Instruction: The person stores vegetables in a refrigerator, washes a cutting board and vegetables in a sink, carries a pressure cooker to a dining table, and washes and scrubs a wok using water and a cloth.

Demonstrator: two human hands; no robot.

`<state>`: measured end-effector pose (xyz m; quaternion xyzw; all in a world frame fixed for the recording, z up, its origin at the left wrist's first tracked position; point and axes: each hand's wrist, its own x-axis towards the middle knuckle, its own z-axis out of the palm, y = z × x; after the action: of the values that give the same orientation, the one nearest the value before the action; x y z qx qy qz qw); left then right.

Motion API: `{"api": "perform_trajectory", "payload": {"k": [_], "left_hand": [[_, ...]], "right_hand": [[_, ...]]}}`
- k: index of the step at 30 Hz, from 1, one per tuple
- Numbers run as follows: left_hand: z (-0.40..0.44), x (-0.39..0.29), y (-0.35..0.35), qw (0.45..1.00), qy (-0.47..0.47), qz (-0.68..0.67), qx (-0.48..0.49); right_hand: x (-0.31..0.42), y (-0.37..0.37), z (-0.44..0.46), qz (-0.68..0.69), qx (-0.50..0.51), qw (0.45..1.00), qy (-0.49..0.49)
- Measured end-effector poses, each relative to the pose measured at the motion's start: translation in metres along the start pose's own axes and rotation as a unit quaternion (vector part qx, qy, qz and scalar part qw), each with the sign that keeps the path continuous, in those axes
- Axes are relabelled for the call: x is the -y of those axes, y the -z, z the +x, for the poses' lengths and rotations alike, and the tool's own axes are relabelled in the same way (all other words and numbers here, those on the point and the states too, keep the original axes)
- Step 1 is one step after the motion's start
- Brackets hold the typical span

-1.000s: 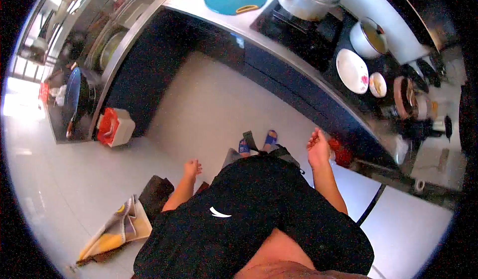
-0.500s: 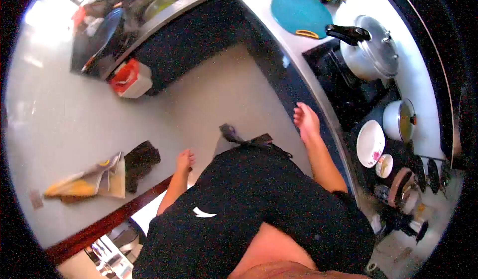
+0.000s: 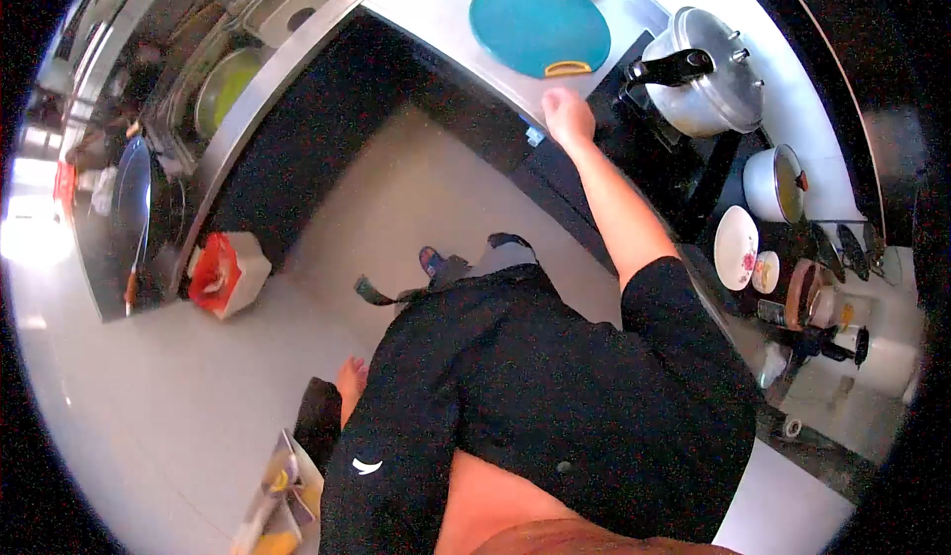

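Observation:
My right hand (image 3: 569, 117) is over the front edge of the counter, just below the yellow-edged handle (image 3: 568, 68) of a round blue cutting board (image 3: 540, 26). Its fingers look curled in, with nothing seen in them, and a small gap separates it from the board. Low on the left, beside my body, hangs my left hand (image 3: 352, 377). It is partly hidden by my sleeve; its fingers look loosely apart and hold nothing that I can see.
Right of the board, a pressure cooker (image 3: 705, 72) stands on the black stove (image 3: 634, 164). Beyond are a white pot (image 3: 771, 185) and a flowered bowl (image 3: 735, 248). At left are a red-lined bin (image 3: 243, 276), a wok (image 3: 131, 189) and a sink (image 3: 287, 5).
My view has turned and shifted towards the counter. My right hand has risen from beside the cabinet front to near the cutting board. My left hand has dropped closer to my body.

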<state>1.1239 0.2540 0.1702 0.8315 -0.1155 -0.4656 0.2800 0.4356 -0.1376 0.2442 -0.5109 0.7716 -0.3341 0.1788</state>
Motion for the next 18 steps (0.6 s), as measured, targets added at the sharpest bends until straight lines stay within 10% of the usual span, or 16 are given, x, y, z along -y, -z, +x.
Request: {"api": "perform_trajectory", "payload": {"k": [4, 6, 9, 18], "left_hand": [[-0.031, -0.043, 0.01, 0.946, -0.168, 0.267, 0.07], [-0.051, -0.065, -0.021, 0.996, -0.01, -0.087, -0.006], [-0.01, -0.09, -0.018, 0.99, -0.03, -0.083, 0.111], [-0.103, -0.198, -0.108, 0.993, -0.1, -0.062, 0.031]], "right_hand": [[0.002, 0.021, -0.001, -0.147, 0.031, 0.988, 0.026], [-0.023, 0.028, -0.005, -0.186, 0.046, 0.981, -0.01], [-0.046, 0.044, -0.023, -0.218, 0.037, 0.975, -0.016], [-0.045, 0.074, -0.031, -0.19, 0.003, 0.98, 0.056]]}}
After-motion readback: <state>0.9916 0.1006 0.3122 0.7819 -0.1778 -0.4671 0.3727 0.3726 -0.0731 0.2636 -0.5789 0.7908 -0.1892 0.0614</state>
